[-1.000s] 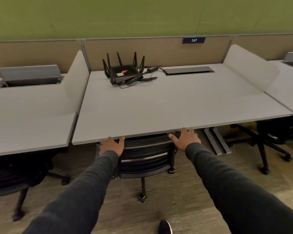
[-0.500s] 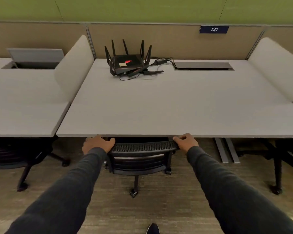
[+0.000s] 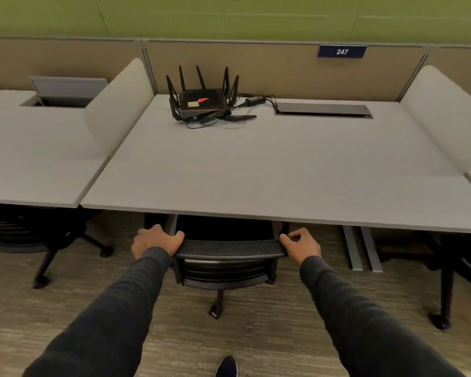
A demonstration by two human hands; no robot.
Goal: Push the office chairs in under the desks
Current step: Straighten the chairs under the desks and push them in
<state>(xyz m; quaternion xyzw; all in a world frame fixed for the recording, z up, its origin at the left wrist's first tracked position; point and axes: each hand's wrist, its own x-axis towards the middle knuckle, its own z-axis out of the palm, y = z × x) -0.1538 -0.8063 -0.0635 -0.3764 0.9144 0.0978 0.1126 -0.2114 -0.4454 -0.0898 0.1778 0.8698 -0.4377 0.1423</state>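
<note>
A black mesh-backed office chair (image 3: 230, 248) stands at the front edge of the grey middle desk (image 3: 269, 172), its seat hidden under the desktop. My left hand (image 3: 155, 240) grips the left end of the backrest's top rail. My right hand (image 3: 301, 244) grips the right end. Both arms reach forward in dark sleeves. Only the backrest, one leg and a caster of this chair show.
A black router (image 3: 201, 102) with antennas and cables sits at the back of the middle desk. Another black chair (image 3: 38, 235) is under the left desk, and a third (image 3: 452, 270) is partly under the right desk. Rounded dividers separate the desks. My shoe tip (image 3: 226, 367) shows on the carpet.
My fingers have closed from flat on the backrest into a grip on its ends. The view has come closer to the desk, and more of the backrest shows in front of the desk edge.
</note>
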